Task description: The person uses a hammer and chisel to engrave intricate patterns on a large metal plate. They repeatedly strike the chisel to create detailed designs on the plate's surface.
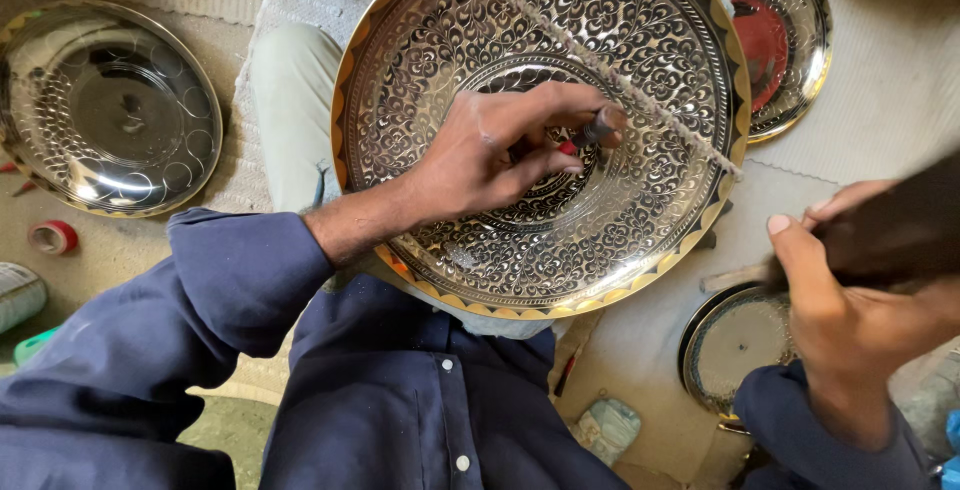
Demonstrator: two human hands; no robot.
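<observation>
A large round metal tray (640, 50), engraved with dense black floral patterns and a gold scalloped rim, rests tilted on my lap. My left hand (495, 150) holds a small dark chisel (598, 128) with its tip pressed against the tray's middle. A rough twine cord (600, 65) runs diagonally across the tray face. My right hand (850, 295) is raised at the right, gripping a dark, motion-blurred hammer (890, 230) apart from the tray.
A plain shiny tray (110, 110) lies on the floor at left, with a red tape roll (52, 237) near it. A red-centred engraved plate (785, 45) sits at upper right. A smaller dish (730, 345) lies below my right hand.
</observation>
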